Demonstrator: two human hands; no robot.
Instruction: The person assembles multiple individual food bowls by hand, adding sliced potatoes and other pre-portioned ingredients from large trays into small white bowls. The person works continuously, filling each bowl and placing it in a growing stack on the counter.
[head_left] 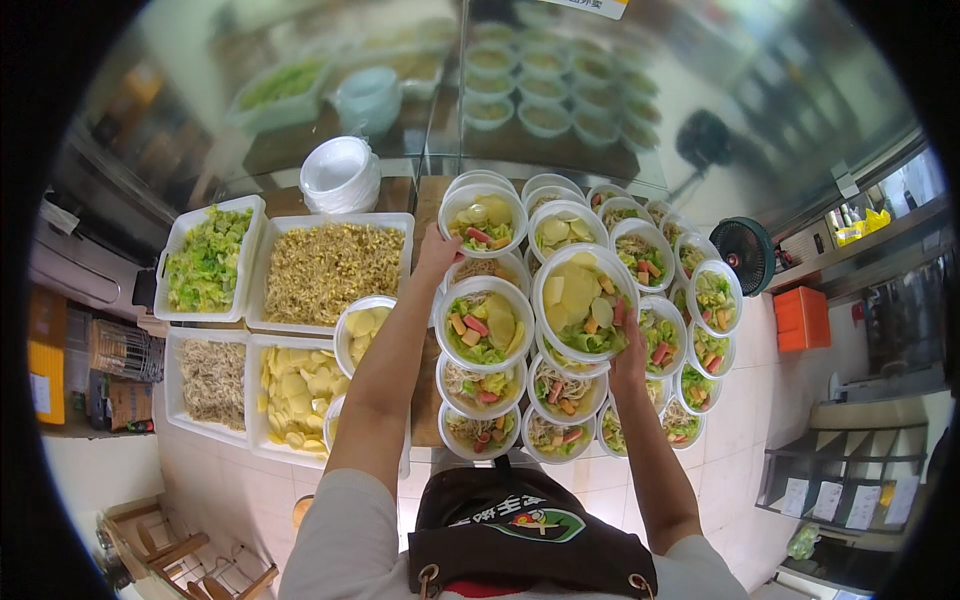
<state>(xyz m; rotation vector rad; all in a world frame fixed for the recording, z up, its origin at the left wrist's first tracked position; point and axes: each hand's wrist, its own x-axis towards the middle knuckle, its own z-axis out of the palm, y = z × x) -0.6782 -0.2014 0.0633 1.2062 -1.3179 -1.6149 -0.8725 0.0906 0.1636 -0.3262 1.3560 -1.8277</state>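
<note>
My left hand (439, 250) is closed on the lower left rim of a white bowl (484, 216) with lettuce, potato slices and pink sausage pieces. My right hand (629, 350) grips the right side of another white bowl (570, 300), which holds large potato slices, lettuce and sausage. That bowl looks raised above its neighbours and partly covers those under it. Below the left hand's bowl, and nearest to me, is a filled bowl (484, 330) with lettuce, potato and sausage. Most of my fingers are hidden under the bowls.
Stacked filled bowls (557, 438) crowd the table's right half. On the left are trays of chopped lettuce (208, 260), bean sprouts (325, 270), pale shreds (208, 380) and potato slices (290, 395). Empty white bowls (340, 172) are stacked behind them; a black fan (742, 256) stands at right.
</note>
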